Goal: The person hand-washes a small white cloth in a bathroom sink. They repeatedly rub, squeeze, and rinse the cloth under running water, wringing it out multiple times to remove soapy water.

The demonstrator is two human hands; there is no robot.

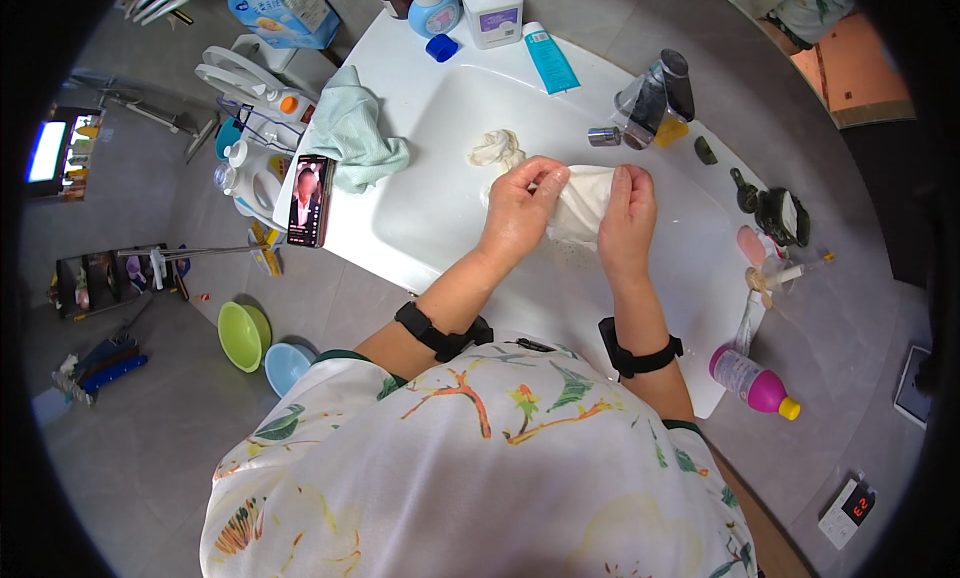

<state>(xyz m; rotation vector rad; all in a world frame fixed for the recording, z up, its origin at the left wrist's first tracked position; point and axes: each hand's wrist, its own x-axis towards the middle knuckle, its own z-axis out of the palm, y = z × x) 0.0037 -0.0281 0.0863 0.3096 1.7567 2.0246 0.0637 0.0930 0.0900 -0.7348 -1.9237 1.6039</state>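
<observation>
Over the white sink [425, 193] my two hands hold a wet-looking off-white cloth [583, 206], stretched between them. My left hand [522, 210] pinches its left edge between thumb and fingers. My right hand [628, 218] grips the right edge, with the thumb on top. Just beyond my left hand lies a crumpled off-white piece of fabric [495, 148] in the basin; whether it joins the held cloth is hidden behind that hand. The chrome faucet [650, 103] stands past my right hand.
A pale green towel [357, 133] hangs over the left rim beside a phone [309, 200]. Along the back stand a white bottle [492, 13], a teal tube [551, 60] and a blue cap [441, 47]. At right are a pink soap bar [750, 245] and a magenta bottle [752, 380]. Basins [244, 336] sit lower left.
</observation>
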